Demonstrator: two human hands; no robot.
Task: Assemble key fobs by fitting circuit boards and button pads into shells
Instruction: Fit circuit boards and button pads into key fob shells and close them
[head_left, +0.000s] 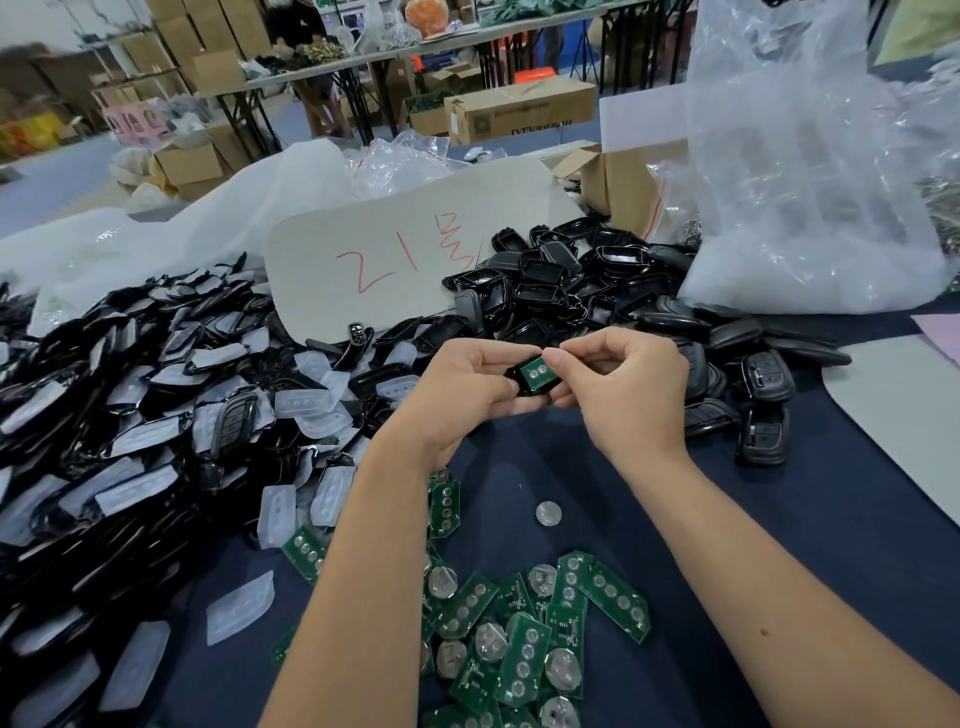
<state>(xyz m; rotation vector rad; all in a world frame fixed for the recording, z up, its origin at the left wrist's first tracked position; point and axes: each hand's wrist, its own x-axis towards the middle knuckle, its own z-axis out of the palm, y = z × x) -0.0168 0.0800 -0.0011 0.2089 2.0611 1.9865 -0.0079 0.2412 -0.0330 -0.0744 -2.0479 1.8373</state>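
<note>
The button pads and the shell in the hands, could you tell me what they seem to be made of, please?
Button pads: probably soft silicone or rubber; milky, translucent, matte, with moulded round bumps.
Shell: likely hard moulded plastic; black and glossy, catching highlights along its rim. The left hand and right hand pinch it, with a green board inside.

Red handwritten "21" and an unclear character on the grey sheet (415, 239); box printing illegible.

A green circuit board (537, 372) sits, seemingly unseated, in a black shell (519, 375).
</note>
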